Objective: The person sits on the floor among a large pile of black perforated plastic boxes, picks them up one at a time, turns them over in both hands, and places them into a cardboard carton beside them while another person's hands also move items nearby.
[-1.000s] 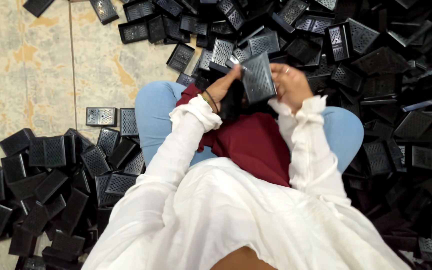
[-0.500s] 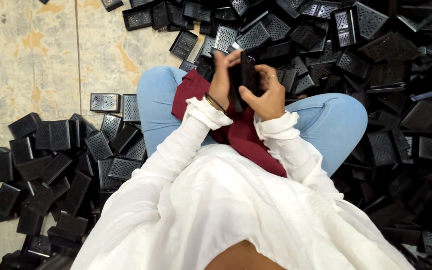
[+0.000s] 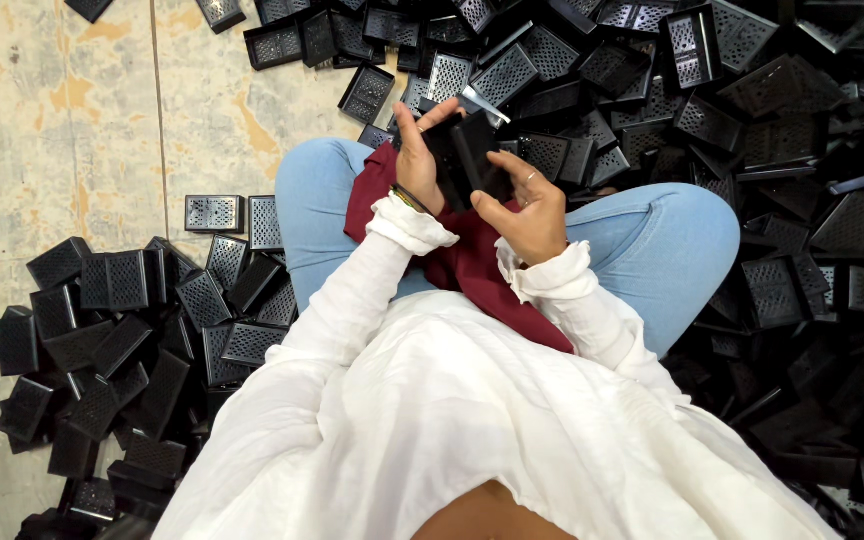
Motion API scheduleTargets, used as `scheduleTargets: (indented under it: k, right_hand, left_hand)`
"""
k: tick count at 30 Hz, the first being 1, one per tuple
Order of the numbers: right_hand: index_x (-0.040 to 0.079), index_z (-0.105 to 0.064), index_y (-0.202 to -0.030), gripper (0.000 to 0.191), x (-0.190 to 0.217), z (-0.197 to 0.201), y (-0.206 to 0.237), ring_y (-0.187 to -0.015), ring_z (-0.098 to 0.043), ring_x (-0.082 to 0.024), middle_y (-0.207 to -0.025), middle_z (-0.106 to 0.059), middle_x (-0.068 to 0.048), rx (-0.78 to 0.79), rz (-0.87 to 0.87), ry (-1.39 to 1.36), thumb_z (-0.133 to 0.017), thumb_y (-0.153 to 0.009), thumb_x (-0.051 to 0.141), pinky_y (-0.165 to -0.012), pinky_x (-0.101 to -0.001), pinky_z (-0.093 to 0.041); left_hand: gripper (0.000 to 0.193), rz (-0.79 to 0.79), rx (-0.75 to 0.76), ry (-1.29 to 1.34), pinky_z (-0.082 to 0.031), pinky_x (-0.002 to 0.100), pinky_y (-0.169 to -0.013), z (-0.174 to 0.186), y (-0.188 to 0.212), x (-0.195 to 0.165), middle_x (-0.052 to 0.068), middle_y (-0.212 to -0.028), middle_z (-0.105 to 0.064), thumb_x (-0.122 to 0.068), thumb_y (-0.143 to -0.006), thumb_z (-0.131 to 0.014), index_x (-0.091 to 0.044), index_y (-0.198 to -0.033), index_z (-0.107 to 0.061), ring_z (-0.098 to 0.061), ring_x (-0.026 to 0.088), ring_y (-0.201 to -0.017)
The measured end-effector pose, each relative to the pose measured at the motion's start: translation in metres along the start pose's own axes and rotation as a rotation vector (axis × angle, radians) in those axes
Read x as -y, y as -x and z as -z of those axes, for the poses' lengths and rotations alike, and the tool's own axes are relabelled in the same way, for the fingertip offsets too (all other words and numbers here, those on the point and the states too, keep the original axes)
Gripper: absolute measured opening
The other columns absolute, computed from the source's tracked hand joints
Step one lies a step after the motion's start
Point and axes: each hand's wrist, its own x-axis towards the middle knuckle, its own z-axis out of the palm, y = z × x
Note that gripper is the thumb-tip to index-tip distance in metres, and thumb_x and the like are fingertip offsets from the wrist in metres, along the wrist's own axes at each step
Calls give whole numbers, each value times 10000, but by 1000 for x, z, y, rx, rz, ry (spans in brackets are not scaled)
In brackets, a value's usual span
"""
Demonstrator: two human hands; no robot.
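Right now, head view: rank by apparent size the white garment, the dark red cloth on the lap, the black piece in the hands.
1. white garment, though it lies nearest the camera.
2. dark red cloth.
3. black piece, held between left hand and right hand.

2 hands (left (image 3: 417, 165), right (image 3: 524, 212)) grip a black perforated box (image 3: 464, 160).
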Motion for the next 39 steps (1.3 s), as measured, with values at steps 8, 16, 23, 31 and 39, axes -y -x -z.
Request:
scheduleTargets:
  k: [8,16,23,31,39]
  right_hand:
    - [-85,-644,-1325,550,-7,-5,2,-1331,-587,-223,-1428,-602,-202,17,16,78,-838,-821,18,-1170,-330,-441]
    - [-72,-595,-1396,638,-11,-2,5,-1432,-488,-253,-1576,-449,-263,98,-107,-64,-857,-827,44,-1189,-350,-402]
    - [-78,-566,-1432,583,-21,-15,20,-1456,-476,-266,-1594,-463,-257,98,57,54,-806,-915,40,-1209,-367,-392]
    - [-23,-522,-1477,519,-33,17,-7,-1169,-682,-262,-1325,-659,-173,162,-513,-621,-633,-1027,210,-1029,-419,-558]
    - [-44,-653,-1249,331,-48,10,-8,-1024,-730,-218,-1148,-742,-122,37,-425,-519,-712,-982,143,-942,-400,-608]
  left_hand:
    - [776,-37,69,-117,-545,306,-938,2,5,9,88,-1201,-684,-640,-1058,-313,-1,-1367,-626,-664,169,-998]
    - [689,-18,59,-113,-525,311,-965,0,13,3,83,-1210,-654,-565,-1080,-353,0,-1380,-609,-631,164,-1037]
    - [518,-97,176,-278,-486,295,-1023,-1,24,3,66,-1302,-609,-184,-983,-710,-26,-1432,-504,-590,135,-1169]
    - [456,158,337,251,-560,383,-1014,13,5,-12,110,-1265,-660,-155,-1070,-578,14,-1484,-487,-661,214,-1140]
    - [477,6,245,-188,-586,370,-907,19,22,-2,133,-1169,-696,-334,-1070,-671,48,-1333,-558,-698,214,-1021]
